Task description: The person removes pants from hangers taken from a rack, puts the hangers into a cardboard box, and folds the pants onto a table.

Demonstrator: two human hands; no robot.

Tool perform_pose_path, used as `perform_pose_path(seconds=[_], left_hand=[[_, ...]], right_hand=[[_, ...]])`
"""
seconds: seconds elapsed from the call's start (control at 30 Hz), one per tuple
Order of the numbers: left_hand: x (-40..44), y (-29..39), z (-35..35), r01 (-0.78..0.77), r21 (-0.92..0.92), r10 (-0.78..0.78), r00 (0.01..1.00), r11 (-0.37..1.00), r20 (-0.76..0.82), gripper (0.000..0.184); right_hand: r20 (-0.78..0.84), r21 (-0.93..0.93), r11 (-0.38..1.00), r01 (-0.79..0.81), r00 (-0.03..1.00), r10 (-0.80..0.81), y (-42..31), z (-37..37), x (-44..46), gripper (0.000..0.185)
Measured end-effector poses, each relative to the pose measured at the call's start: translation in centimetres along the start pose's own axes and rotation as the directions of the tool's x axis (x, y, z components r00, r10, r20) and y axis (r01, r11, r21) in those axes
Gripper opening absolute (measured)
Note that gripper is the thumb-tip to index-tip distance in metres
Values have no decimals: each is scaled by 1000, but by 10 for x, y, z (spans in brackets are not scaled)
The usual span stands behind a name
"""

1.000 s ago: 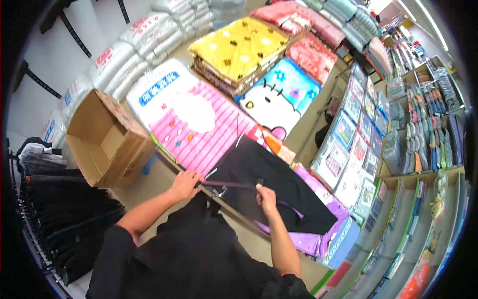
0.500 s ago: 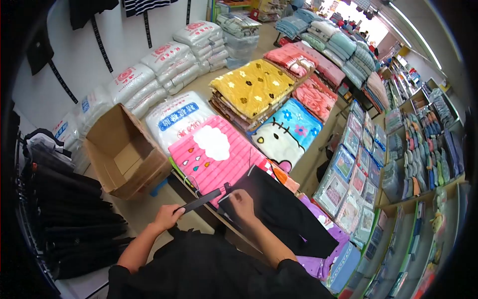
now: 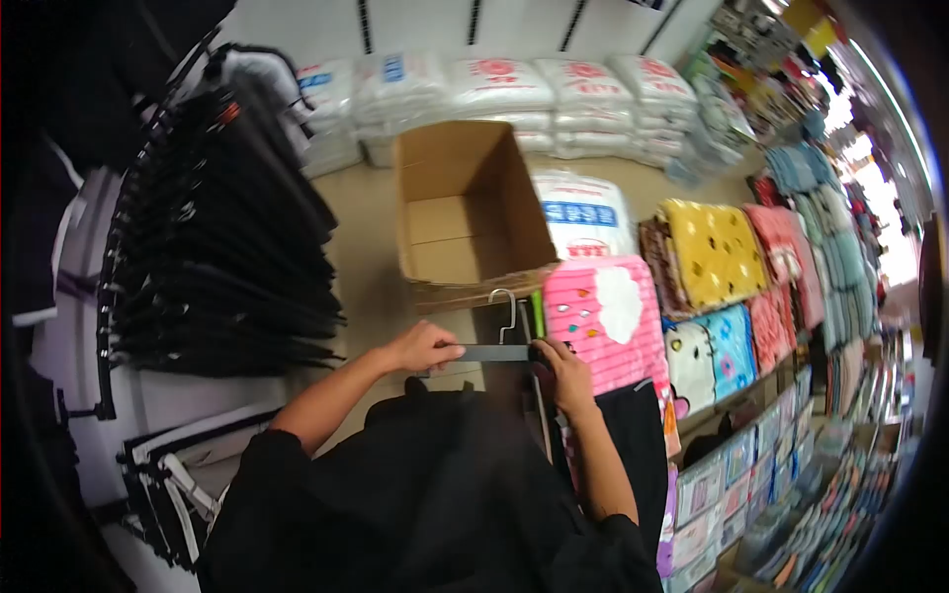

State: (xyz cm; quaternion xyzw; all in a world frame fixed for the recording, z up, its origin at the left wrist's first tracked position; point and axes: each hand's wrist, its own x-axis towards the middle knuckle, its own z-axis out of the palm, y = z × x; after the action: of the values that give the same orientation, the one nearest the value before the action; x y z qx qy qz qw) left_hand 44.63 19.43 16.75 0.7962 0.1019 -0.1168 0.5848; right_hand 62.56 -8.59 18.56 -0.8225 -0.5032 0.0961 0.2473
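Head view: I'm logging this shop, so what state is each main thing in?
Left hand, closed on one end of a flat grey strip
Right hand, closed on the strip's other end
Strip, straight
Brown cardboard box, open
Black cloth garment, spread out, partly hidden
Black racked garments, hanging in a row
Pink striped blanket with white cloud, lying flat
Yellow flowered blanket, topping a stack
White printed plastic bags, stacked

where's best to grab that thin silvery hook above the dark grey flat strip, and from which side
Probably the upright length of the thin silvery hook, below its curve, pinched from the far side: that part looks slim and uncovered, while the left hand and right hand hold the dark grey flat strip from the near side.
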Motion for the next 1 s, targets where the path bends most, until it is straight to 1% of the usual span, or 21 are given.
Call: perform_pose_path(seconds=[0.03, 0.1, 0.13, 0.2, 0.23, 0.27, 0.3, 0.33, 0.37, 0.4, 0.43, 0.5, 0.57, 0.63, 0.7, 0.73, 0.83, 0.9, 0.93, 0.97, 1.0], left_hand=[[-7, -4, -14, 5, -5, -5, 1000, 1000, -18, 40], [-19, -17, -35, 6, -11, -6, 1000, 1000, -27, 40], [-20, -23, -43, -2, -15, 1, 1000, 1000, -27, 40], [-21, -40, -53, 44, -129, -55, 995, 991, -86, 43], [-20, -48, -57, 64, -186, -87, 990, 980, -113, 45], [-16, -56, -62, 62, -182, -95, 979, 981, -178, 45], [-13, -62, -65, 16, -216, -91, 935, 976, -343, 44], [-8, -68, -69, -30, -238, -95, 862, 971, -498, 43], [-4, -75, -72, -75, -251, -106, 765, 965, -635, 42], [1, -85, -76, -95, -384, -195, 736, 919, -648, 40], [3, -96, -83, -95, -385, -206, 715, 918, -668, 36], [3, -109, -91, 23, -388, -287, 714, 921, -639, 28], [3, -121, -90, 99, -409, -350, 716, 907, -604, 24], [7, -129, -90, 152, -423, -399, 701, 894, -592, 22], [13, -135, -83, 190, -440, -442, 677, 877, -588, 21], [20, -134, -82, 250, -433, -481, 655, 866, -583, 21], [42, -139, -79, 398, -398, -563, 582, 826, -587, 20], [68, -116, -98, 492, -342, -588, 536, 801, -606, 21], [75, -118, -101, 565, -372, -663, 493, 737, -564, 23], [84, -117, -106, 592, -413, -713, 469, 692, -522, 24], [92, -116, -114, 604, -391, -709, 485, 695, -511, 23]], right_hand=[[36, -74, 997, 35, 999, -32, -10, 3, 14, 43], [142, -88, 994, 71, 988, -58, -21, 10, 41, 45], [147, -94, 990, 109, 985, -95, -25, 12, 55, 46], [163, -106, 978, 180, 973, -162, -28, 15, 80, 48], [168, -134, 977, 169, 975, -145, -29, 14, 93, 48], [172, -160, 974, 158, 976, -131, -29, 11, 107, 49], [173, -184, 971, 150, 978, -119, -27, 11, 120, 50], [119, -204, 971, 127, 987, -104, -8, 21, 130, 50], [75, -205, 977, 63, 996, -49, -2, 23, 145, 49], [48, -228, 973, 31, 999, -20, 5, 22, 163, 49], [22, -250, 968, -1, 1000, 6, 12, 22, 182, 48], [-28, -274, 955, -112, 994, 108, 29, 30, 224, 45], [-77, -322, 942, -95, 994, 74, 59, 52, 273, 39], [29, -357, 921, -155, 984, 177, 93, 84, 327, 36], [139, -356, 913, -198, 955, 261, 130, 133, 380, 36], [199, -360, 906, -223, 930, 308, 152, 162, 399, 37], [270, -328, 910, -253, 898, 347, 224, 272, 438, 34], [338, -367, 883, -295, 841, 421, 252, 323, 462, 34], [373, -387, 869, -309, 809, 454, 263, 349, 471, 34], [395, -405, 865, -296, 797, 458, 271, 368, 481, 31], [416, -420, 863, -280, 786, 458, 279, 385, 492, 29]])
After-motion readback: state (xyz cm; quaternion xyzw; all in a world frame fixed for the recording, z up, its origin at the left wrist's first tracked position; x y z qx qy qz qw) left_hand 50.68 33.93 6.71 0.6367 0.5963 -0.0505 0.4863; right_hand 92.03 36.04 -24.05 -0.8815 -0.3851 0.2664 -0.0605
